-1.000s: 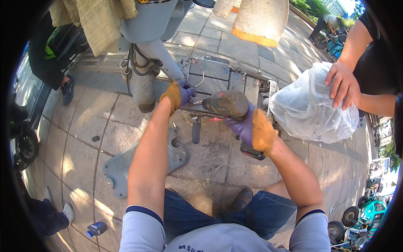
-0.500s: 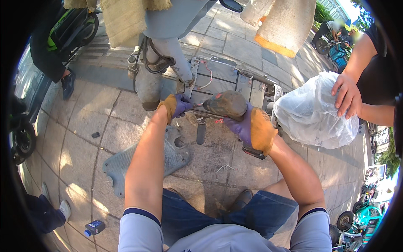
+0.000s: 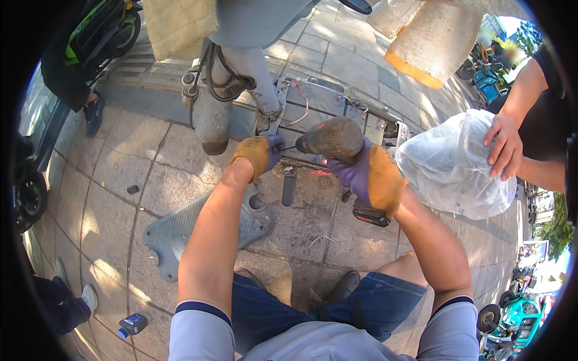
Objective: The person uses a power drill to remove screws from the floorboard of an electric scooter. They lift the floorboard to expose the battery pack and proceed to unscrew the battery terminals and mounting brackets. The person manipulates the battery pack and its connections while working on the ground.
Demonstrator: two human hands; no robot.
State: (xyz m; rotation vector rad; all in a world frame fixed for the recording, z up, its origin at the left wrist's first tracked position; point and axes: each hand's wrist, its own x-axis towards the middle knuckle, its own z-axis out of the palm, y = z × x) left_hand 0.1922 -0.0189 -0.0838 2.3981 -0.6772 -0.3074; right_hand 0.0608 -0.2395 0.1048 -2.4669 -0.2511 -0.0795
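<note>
My gloved left hand (image 3: 257,155), in purple and orange, is closed at the near left edge of an opened scooter deck (image 3: 316,99), its fingertips pinched on something too small to make out. My gloved right hand (image 3: 372,177) grips a dusty cordless drill (image 3: 330,139), whose bit points left toward my left fingertips. Grey battery blocks and wires lie exposed in the deck behind them. The scooter's grey front fork (image 3: 215,117) and black cables are left of the deck; red connectors (image 3: 321,172) hang below it.
A grey deck cover (image 3: 162,243) lies on the pavement, near a blue-capped bottle (image 3: 132,325). Another person's hand (image 3: 503,147) holds a clear plastic bag (image 3: 445,168) at right. Fabric pieces (image 3: 424,48) hang above. Scooters (image 3: 521,316) and people's legs surround the work area.
The drill and my right hand have shifted slightly right and up, the drill's angle changing. My left hand remains pinched near the bit. The surroundings have shifted a little as the view moved.
</note>
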